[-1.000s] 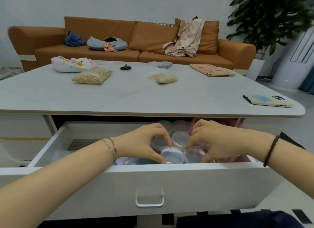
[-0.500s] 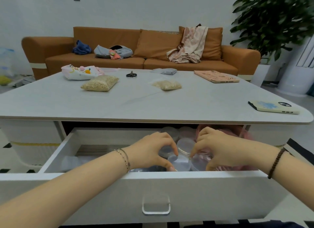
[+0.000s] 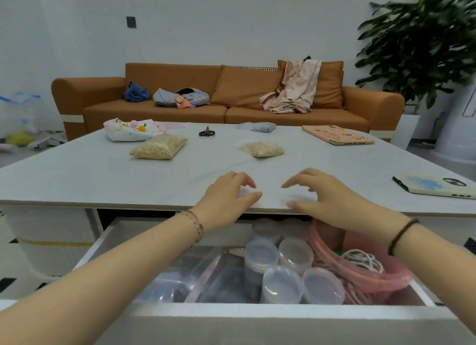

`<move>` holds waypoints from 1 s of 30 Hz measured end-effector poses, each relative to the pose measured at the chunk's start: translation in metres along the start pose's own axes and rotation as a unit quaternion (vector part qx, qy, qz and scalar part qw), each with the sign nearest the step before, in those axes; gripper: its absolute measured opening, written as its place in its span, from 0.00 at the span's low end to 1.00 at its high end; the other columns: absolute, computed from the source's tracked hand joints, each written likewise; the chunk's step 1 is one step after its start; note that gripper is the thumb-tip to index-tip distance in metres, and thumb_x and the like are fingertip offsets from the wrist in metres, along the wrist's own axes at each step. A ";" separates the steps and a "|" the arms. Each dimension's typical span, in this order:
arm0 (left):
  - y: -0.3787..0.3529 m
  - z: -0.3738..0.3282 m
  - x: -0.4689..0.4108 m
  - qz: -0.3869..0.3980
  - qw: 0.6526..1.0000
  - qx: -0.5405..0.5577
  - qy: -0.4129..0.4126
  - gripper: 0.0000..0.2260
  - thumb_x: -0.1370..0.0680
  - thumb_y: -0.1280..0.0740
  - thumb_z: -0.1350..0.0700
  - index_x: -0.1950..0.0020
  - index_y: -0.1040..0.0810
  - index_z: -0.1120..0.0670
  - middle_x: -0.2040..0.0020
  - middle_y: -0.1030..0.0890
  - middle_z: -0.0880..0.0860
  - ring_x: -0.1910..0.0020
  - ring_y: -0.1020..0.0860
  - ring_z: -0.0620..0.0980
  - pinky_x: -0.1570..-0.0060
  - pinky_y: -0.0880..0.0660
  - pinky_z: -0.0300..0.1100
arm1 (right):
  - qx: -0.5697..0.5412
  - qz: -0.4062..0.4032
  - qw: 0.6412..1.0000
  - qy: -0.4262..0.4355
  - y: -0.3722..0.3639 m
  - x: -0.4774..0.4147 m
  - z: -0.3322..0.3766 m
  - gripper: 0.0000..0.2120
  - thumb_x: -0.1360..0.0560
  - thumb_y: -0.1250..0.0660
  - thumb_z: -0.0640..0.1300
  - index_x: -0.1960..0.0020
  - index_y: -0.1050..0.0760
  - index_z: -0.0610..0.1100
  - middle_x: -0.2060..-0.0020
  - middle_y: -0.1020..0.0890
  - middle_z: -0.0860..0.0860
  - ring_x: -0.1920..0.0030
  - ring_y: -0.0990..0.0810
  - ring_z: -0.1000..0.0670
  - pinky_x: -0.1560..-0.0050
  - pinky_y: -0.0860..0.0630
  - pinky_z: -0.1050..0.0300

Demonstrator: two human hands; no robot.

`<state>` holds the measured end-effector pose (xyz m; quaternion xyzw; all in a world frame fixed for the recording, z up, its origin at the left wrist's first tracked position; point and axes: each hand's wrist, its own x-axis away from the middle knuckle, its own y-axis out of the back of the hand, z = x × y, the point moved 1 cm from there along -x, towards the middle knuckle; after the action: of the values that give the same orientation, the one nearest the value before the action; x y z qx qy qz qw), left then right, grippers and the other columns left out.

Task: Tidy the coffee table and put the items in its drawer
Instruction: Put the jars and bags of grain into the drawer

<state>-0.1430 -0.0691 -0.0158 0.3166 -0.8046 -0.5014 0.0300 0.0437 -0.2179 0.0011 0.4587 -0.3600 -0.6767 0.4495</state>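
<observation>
The coffee table (image 3: 85,177) stands with its drawer (image 3: 257,315) pulled open below the front edge. Inside the drawer are several clear lidded jars (image 3: 282,284), clear zip bags (image 3: 206,280) and a pink basket (image 3: 396,277) with a white cable. My left hand (image 3: 228,199) and my right hand (image 3: 319,194) hover side by side over the table's front edge, fingers loosely curled and holding nothing. On the tabletop lie a large grain bag (image 3: 159,147), a small grain bag (image 3: 262,149), black scissors (image 3: 206,132), a cartoon pouch (image 3: 131,129), a grey packet (image 3: 260,126), a pink tablet (image 3: 338,134) and a phone (image 3: 435,186).
An orange sofa (image 3: 231,113) with clothes and a draped cloth runs behind the table. A large potted plant (image 3: 422,48) stands at the back right. Plastic bags and litter (image 3: 20,128) lie on the floor at the far left.
Both hands have let go of the jars and risen out of the drawer to above the table's front edge. The view has tilted, showing more of the drawer's inside.
</observation>
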 end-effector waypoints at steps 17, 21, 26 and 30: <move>-0.029 0.060 -0.161 -0.044 0.982 -0.135 0.127 0.21 0.19 0.44 0.40 0.29 0.29 0.48 0.29 0.29 0.50 0.30 0.31 0.52 0.31 0.39 0.51 | 0.046 -0.049 0.974 -0.216 -0.061 -0.184 -0.071 0.38 0.23 0.38 0.67 0.20 0.46 0.53 0.25 0.36 0.46 0.27 0.35 0.40 0.30 0.37 0.44; -0.025 0.068 -0.168 -0.123 0.979 0.015 0.160 0.12 0.20 0.41 0.51 0.41 0.22 0.49 0.40 0.21 0.49 0.40 0.24 0.50 0.36 0.31 0.47 | 0.062 -0.064 0.977 -0.195 -0.064 -0.203 -0.079 0.18 0.19 0.42 0.58 0.35 0.28 0.50 0.38 0.25 0.45 0.37 0.26 0.40 0.42 0.31 0.48; -0.017 0.075 -0.166 -0.206 0.920 0.296 0.154 0.14 0.20 0.42 0.58 0.52 0.16 0.55 0.58 0.16 0.50 0.55 0.18 0.52 0.50 0.22 0.45 | -0.161 -0.240 0.939 -0.186 -0.055 -0.194 -0.079 0.17 0.16 0.45 0.48 0.61 0.29 0.45 0.62 0.23 0.48 0.57 0.25 0.45 0.61 0.30 0.56; -0.017 0.075 -0.169 -0.204 0.922 0.291 0.152 0.18 0.18 0.41 0.43 0.53 0.19 0.55 0.56 0.17 0.51 0.54 0.18 0.51 0.46 0.22 0.48 | -0.484 -0.256 0.810 -0.210 -0.049 -0.190 -0.071 0.13 0.15 0.43 0.47 0.51 0.21 0.48 0.52 0.16 0.46 0.55 0.15 0.42 0.58 0.16 0.46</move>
<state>-0.0277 0.0763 -0.0218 0.5413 -0.8188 -0.1858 -0.0443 0.1301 -0.0279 -0.0094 0.1038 0.0588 -0.9338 0.3372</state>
